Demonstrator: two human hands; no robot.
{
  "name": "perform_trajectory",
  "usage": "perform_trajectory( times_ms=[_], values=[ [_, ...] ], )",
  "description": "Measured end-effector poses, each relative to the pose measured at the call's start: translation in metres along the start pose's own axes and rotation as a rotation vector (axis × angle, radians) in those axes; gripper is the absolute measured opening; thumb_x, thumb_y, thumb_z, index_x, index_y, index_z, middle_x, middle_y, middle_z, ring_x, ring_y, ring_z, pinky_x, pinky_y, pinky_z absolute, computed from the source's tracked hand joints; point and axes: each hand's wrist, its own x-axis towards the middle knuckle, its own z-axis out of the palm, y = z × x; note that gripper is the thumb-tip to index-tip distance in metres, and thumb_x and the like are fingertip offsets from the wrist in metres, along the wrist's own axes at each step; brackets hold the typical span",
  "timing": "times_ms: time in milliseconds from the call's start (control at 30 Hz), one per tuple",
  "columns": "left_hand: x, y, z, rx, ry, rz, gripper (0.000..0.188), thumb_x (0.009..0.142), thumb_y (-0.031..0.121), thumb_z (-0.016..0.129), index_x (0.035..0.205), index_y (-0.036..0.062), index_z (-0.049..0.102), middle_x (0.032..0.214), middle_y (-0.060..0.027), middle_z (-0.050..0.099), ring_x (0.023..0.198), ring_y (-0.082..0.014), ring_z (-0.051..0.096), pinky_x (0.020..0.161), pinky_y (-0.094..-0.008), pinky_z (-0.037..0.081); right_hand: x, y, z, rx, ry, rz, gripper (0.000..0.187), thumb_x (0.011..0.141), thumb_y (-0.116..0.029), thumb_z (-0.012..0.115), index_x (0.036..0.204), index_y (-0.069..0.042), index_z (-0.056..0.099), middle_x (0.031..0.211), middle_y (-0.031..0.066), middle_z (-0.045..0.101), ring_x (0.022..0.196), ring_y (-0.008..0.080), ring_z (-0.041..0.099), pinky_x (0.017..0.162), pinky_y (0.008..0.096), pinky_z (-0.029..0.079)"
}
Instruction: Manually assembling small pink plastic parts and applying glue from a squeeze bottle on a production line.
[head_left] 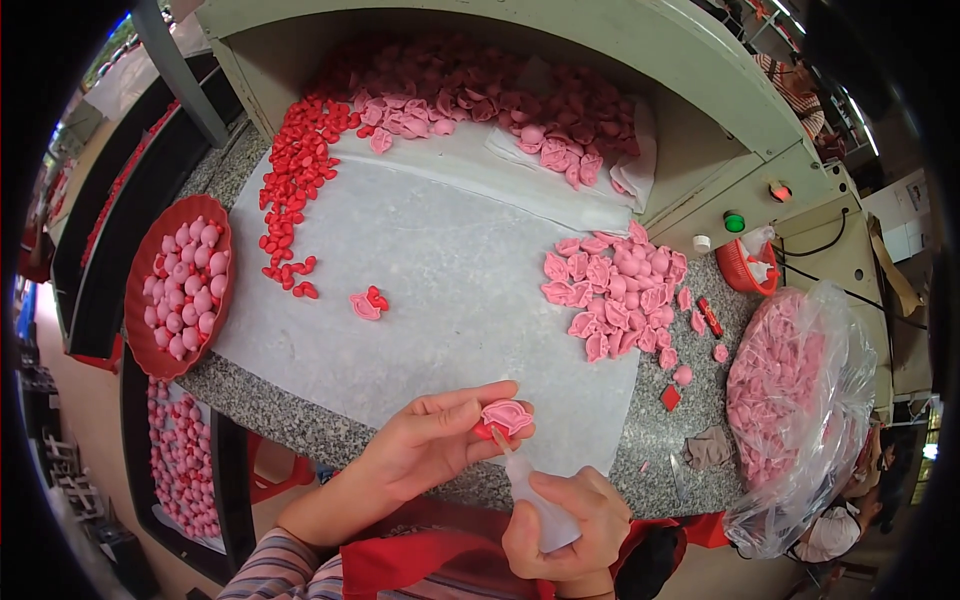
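Between the thumb and fingers of my left hand (430, 432) is a small pink moulded piece (507, 416) with a red part along its lower edge. My right hand (578, 520) grips a white squeeze bottle (545, 505), its thin nozzle pointing up at the red part; whether the tip touches cannot be made out. Ahead on the white sheet (440, 300) lies a pink piece with red parts (369, 304). A long pile of small red pieces (300, 170) runs along the sheet's left, and a heap of pink pieces (620, 285) sits on its right.
A red fluted bowl (143, 335) of round pink pieces stands at the left. At the back, a pale metal hood (640, 40) covers a large pink heap. On the right are a clear bag of pink pieces (780, 390), a small red basket (745, 268) and a grey cloth (708, 447).
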Motion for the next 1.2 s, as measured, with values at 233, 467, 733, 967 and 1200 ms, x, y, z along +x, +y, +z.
perform_trajectory(
  times_ms=[233,467,733,967,1200],
  values=[
    [-0.0005,-0.0009,0.0010,0.001,0.056,0.011,0.043,0.084,0.019,0.055,0.120,-0.0015,0.046,0.118,-0.0205,0.050,0.107,-0.0296,0.051,0.094,-0.0384,0.040,-0.0004,0.0022,-0.0003,-0.013,0.035,-0.033,0.029,0.061,-0.003,0.065,0.089,0.001,0.055,0.059,0.0042,0.056,0.039,0.0141,0.045,0.038,0.0224,0.034],
    [-0.0010,-0.0006,0.0018,0.022,0.054,0.015,0.041,0.085,0.018,0.054,0.120,-0.0008,0.046,0.119,-0.0197,0.049,0.108,-0.0303,0.051,0.096,-0.0390,0.039,0.0017,0.0026,-0.0009,-0.029,0.038,-0.031,0.027,0.062,-0.003,0.064,0.088,0.001,0.055,0.059,0.0047,0.056,0.039,0.0133,0.045,0.038,0.0221,0.033],
    [-0.0019,-0.0022,-0.0005,0.048,0.046,0.042,0.041,0.085,0.018,0.054,0.121,-0.0008,0.046,0.120,-0.0203,0.048,0.110,-0.0314,0.049,0.097,-0.0409,0.037,0.0001,0.0064,-0.0030,-0.007,0.067,-0.011,0.028,0.062,-0.003,0.064,0.088,0.001,0.055,0.058,0.0052,0.055,0.039,0.0137,0.044,0.038,0.0224,0.033],
    [-0.0015,-0.0043,-0.0032,0.054,0.045,0.052,0.041,0.085,0.017,0.054,0.121,-0.0013,0.045,0.120,-0.0213,0.048,0.109,-0.0323,0.050,0.093,-0.0402,0.041,-0.0016,0.0079,-0.0042,0.012,0.096,0.010,0.027,0.062,-0.003,0.064,0.088,0.000,0.055,0.059,0.0051,0.055,0.039,0.0136,0.044,0.037,0.0227,0.033],
    [-0.0003,-0.0049,-0.0042,0.060,0.023,0.065,0.040,0.086,0.016,0.053,0.121,-0.0011,0.045,0.120,-0.0215,0.047,0.108,-0.0330,0.051,0.092,-0.0408,0.042,-0.0022,0.0082,-0.0075,0.005,0.093,0.036,0.024,0.062,-0.004,0.057,0.086,0.003,0.054,0.067,0.0099,0.059,0.040,0.0136,0.041,0.037,0.0237,0.034]
  ],
)
